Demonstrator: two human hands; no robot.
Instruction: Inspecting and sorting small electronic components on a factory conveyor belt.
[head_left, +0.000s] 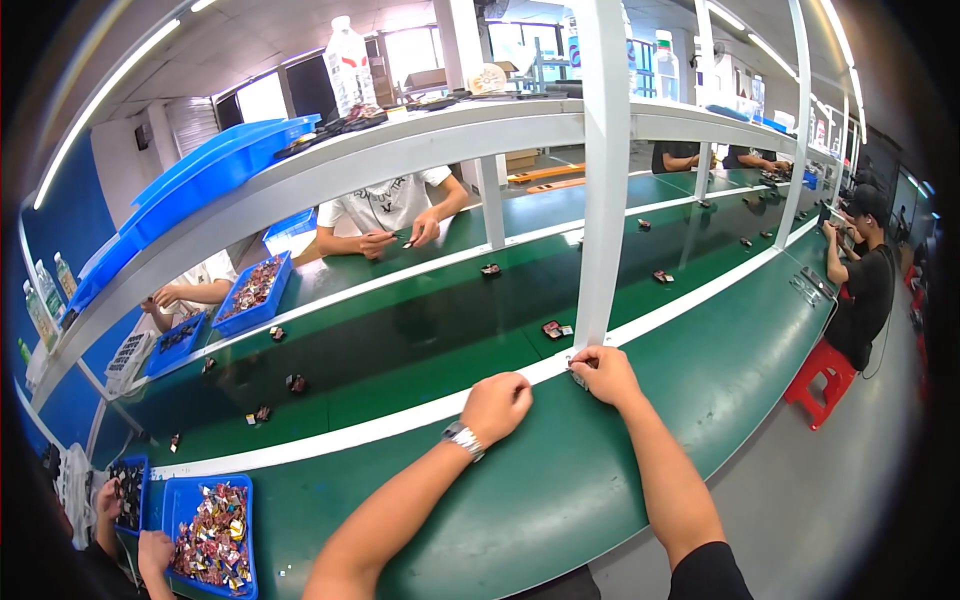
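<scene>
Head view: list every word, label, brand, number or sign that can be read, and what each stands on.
White shirt: dark lettering on the chest, partly hidden by the shelf; wording not copied.
Large bottle on the shelf: red-marked label, too blurred to read.
Small parts in the near blue tray: any markings too small to read.
Silver watch: dial unreadable.

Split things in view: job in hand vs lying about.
Likely job:
right hand, pinching a small part
left hand, contents hidden
loose parts on the green belt
blue bin of small pieces, lower left

Likely lying about:
clear bottle on the shelf
blue trays, same shelf
</scene>
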